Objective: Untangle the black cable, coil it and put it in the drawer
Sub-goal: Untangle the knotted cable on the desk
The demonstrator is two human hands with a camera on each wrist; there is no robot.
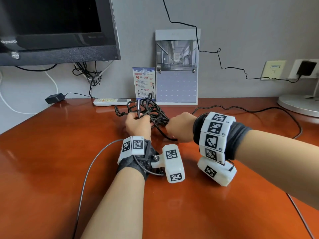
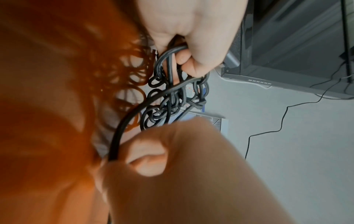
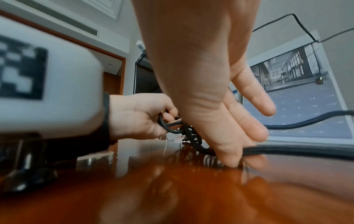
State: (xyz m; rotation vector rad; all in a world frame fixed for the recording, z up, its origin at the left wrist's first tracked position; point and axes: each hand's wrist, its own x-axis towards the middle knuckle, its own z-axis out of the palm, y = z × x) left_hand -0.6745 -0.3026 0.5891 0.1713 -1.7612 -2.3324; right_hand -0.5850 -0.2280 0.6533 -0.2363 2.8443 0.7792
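The black cable (image 1: 155,112) lies in a knotted heap on the red-brown table (image 1: 60,152), in front of the calendar. My left hand (image 1: 138,122) grips several loops at the heap's left side, and a metal plug (image 1: 138,107) sticks up above its fingers. The left wrist view shows that left hand (image 2: 191,37) curled round the loops of the cable (image 2: 168,94). My right hand (image 1: 178,129) is at the heap's right side. Its fingers (image 3: 231,144) point down and pinch one strand of the cable (image 3: 296,151) close to the tabletop. No drawer is in view.
A monitor (image 1: 51,28) stands at the back left, with a black adapter (image 1: 54,98) and a white remote (image 1: 110,101) below it. A leaflet (image 1: 144,83) and calendar (image 1: 177,69) lean on the wall. A lamp base (image 1: 300,104) sits far right. A black strand (image 1: 259,108) trails right.
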